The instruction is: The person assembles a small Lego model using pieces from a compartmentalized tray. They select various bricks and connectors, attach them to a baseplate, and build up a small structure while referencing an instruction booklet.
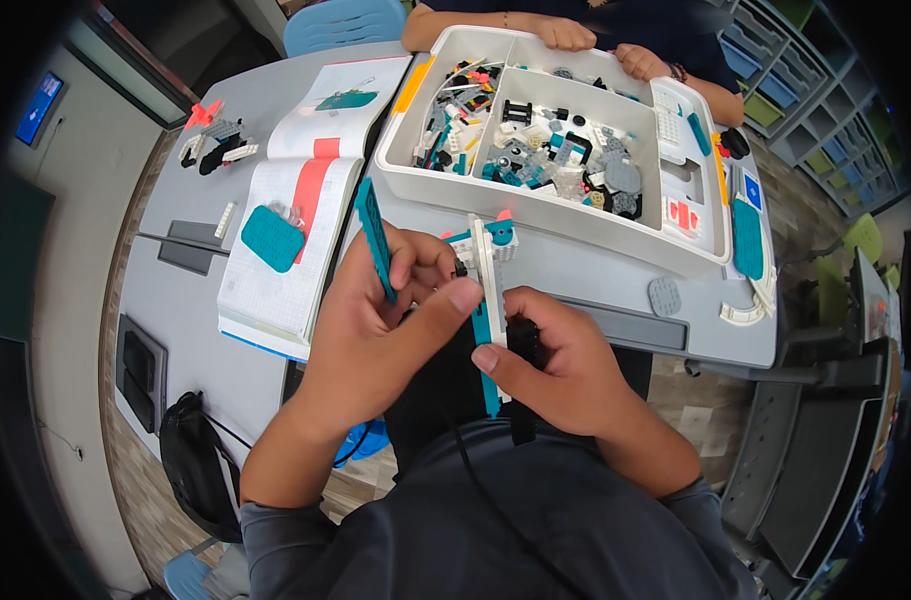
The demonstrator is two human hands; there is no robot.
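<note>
My right hand (566, 362) is closed around a built brick assembly (488, 275) of white and teal pieces, held upright above my lap at the table's near edge. A coral piece and teal bricks show at its top, and black parts show partly behind my right fingers. My left hand (376, 320) is closed, with a flat teal plate (374, 235) held upright between its fingers. My left thumb and fingertips meet at the assembly's left side, next to a small black piece (461, 268). Whether that piece is held or attached, I cannot tell.
An open booklet (246, 190) lies left, bearing a rounded teal plate (273, 239). Beyond my hands stands a white sorting tray (536, 225) of loose bricks. A person's hands (566, 34) rest at its far rim. A grey plate (665, 297) lies right; another model (216, 140) stands far left.
</note>
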